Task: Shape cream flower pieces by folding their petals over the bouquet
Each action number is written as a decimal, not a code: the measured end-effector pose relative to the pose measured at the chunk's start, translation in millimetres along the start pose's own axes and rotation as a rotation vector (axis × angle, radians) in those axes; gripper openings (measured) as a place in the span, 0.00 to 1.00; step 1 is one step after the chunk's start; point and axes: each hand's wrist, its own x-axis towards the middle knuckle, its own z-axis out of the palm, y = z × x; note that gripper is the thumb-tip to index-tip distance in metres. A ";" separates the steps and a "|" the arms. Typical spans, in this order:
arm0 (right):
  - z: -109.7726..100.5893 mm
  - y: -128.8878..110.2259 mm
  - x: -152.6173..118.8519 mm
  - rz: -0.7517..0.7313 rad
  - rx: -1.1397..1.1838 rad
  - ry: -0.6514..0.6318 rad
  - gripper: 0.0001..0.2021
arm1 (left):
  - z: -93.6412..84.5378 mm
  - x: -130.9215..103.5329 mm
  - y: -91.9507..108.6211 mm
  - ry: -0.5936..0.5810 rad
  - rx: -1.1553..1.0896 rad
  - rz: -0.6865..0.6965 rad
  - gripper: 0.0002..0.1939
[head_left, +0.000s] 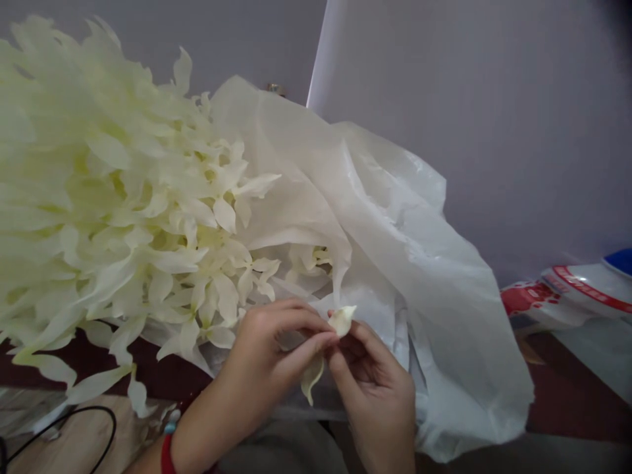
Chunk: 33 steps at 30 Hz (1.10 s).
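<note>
Between my fingertips is a small cream-white artificial petal piece [342, 320], with a second petal hanging below my fingers. My left hand [281, 345] pinches it from the left, thumb against forefinger. From the other side my right hand [372, 378] closes on the same piece, its fingers curled. Where exactly the fingers meet is partly hidden. To the left rises a large heap of pale cream-yellow artificial petals [162, 243]. Behind my hands spreads a translucent white plastic bag [306, 191], with a few more petals showing under its fold.
A dark red table [573, 388] carries everything. At the right edge lie a red-and-white printed package [530, 297] and something blue [619, 261]. A black cable [93, 409] curves at lower left. A grey wall stands behind.
</note>
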 end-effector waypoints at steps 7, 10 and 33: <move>-1.6 4.7 -3.7 0.027 -0.001 -0.009 0.10 | 1.6 -3.0 0.0 -0.017 0.072 0.046 0.05; -0.9 3.3 -3.3 0.013 -0.023 0.031 0.10 | 3.2 -4.2 -1.0 -0.022 0.128 0.125 0.05; 5.6 -7.4 2.9 0.237 0.014 0.235 0.06 | 5.3 -13.7 -3.7 0.101 0.374 0.376 0.07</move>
